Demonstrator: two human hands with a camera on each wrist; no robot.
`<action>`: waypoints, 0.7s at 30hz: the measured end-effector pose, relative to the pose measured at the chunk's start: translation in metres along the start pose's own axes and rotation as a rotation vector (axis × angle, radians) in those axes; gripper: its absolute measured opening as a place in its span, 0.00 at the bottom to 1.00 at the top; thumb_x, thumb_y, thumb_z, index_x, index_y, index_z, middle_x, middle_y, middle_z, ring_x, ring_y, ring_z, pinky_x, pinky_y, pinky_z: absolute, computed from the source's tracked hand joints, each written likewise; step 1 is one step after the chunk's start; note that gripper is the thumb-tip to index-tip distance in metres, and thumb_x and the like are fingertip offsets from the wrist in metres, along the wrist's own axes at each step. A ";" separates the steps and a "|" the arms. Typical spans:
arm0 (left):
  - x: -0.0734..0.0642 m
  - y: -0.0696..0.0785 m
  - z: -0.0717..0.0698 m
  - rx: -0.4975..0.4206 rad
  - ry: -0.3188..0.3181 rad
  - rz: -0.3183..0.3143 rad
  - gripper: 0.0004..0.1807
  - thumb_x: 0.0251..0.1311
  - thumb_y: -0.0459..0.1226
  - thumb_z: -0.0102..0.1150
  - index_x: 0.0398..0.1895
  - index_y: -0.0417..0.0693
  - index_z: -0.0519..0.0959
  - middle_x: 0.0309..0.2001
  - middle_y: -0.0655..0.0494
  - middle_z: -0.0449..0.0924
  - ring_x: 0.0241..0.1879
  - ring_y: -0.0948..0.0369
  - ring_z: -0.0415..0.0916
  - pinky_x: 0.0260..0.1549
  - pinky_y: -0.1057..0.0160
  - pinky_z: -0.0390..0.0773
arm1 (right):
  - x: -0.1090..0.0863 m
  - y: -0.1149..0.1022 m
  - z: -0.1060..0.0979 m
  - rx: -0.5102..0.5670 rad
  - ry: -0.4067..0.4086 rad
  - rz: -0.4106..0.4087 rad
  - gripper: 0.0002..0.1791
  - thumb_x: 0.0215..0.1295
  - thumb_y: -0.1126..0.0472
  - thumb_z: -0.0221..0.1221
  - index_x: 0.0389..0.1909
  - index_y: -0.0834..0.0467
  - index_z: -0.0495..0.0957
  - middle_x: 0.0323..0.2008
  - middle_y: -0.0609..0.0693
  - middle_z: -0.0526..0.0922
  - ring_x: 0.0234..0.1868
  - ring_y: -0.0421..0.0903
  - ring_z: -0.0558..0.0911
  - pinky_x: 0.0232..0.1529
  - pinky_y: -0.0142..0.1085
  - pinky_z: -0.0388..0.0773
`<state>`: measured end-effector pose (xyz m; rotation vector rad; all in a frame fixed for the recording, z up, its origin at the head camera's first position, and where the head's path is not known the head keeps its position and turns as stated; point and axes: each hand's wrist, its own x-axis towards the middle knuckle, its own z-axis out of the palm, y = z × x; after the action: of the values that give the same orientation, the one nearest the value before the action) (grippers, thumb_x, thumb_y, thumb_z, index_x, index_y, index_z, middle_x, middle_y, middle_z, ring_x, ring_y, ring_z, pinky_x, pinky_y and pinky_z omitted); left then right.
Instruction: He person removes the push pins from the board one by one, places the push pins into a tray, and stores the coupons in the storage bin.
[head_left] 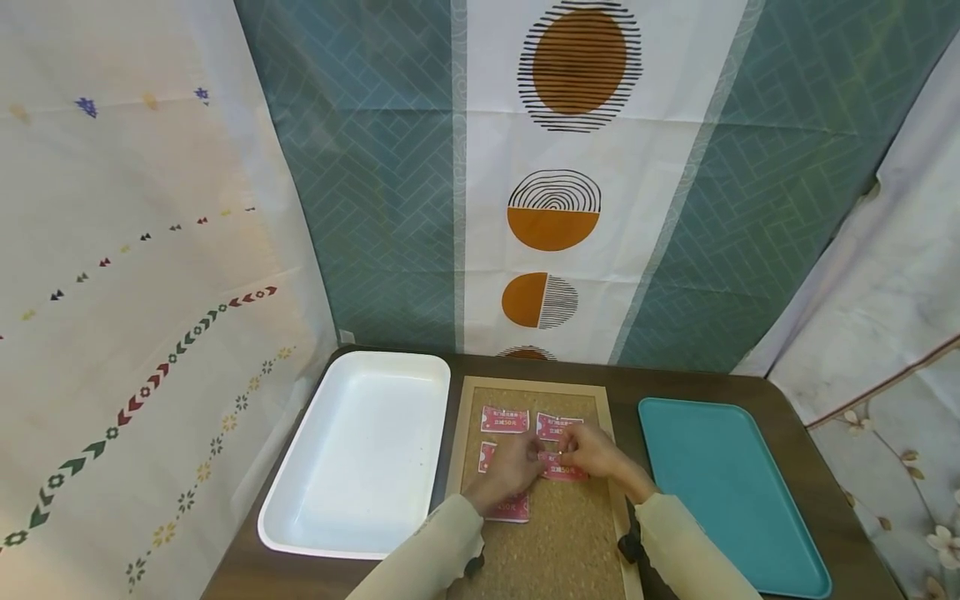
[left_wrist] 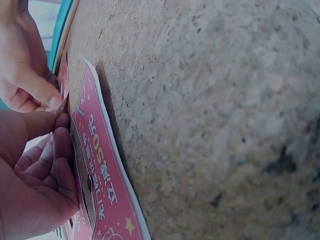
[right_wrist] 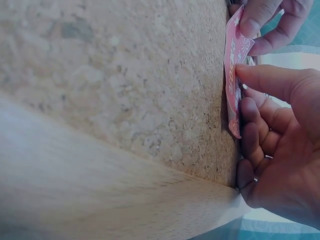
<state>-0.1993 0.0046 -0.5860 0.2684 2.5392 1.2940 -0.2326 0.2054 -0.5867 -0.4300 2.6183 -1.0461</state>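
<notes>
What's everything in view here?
Pink coupons: five visible, pink, on or over the board
Cork board: one, brown, pale frame, table's middle
White tray: one, white, left of board
Teal tray: one, teal, right of board
Table: one, dark brown, underneath
Patterned cloths: at least three, white and teal, left, behind, right
Left hand: one, bare, pinching the middle-right coupon
Right hand: one, bare, same coupon
Sleeves: two, cream, on forearms
Wrist devices: two, black, at wrists

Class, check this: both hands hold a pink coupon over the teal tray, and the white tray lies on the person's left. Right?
Not quite: the left hand and right hand hold the pink coupon over the corkboard, not the teal tray, as the head view shows. The white tray is on the left.
</notes>
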 end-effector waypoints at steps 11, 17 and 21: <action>-0.005 -0.001 0.002 0.000 0.011 0.010 0.11 0.67 0.33 0.68 0.50 0.42 0.82 0.32 0.58 0.79 0.27 0.64 0.76 0.25 0.65 0.78 | -0.003 0.003 0.004 -0.010 0.012 -0.055 0.07 0.60 0.72 0.64 0.28 0.58 0.80 0.21 0.44 0.75 0.20 0.38 0.71 0.19 0.30 0.65; -0.007 0.000 0.000 -0.004 0.024 0.033 0.11 0.69 0.34 0.67 0.52 0.43 0.82 0.32 0.59 0.79 0.26 0.64 0.76 0.23 0.66 0.77 | -0.002 0.001 0.005 -0.027 0.049 -0.041 0.08 0.63 0.74 0.62 0.27 0.59 0.81 0.23 0.45 0.75 0.22 0.40 0.72 0.21 0.31 0.67; -0.006 -0.002 0.000 -0.014 0.010 0.048 0.11 0.70 0.34 0.66 0.52 0.44 0.81 0.31 0.60 0.78 0.26 0.65 0.76 0.22 0.66 0.76 | -0.002 0.003 0.003 -0.015 0.036 -0.072 0.08 0.64 0.75 0.62 0.27 0.60 0.81 0.22 0.46 0.76 0.21 0.38 0.71 0.21 0.30 0.67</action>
<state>-0.1941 0.0017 -0.5860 0.3227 2.5456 1.3328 -0.2302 0.2061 -0.5903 -0.5167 2.6614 -1.0669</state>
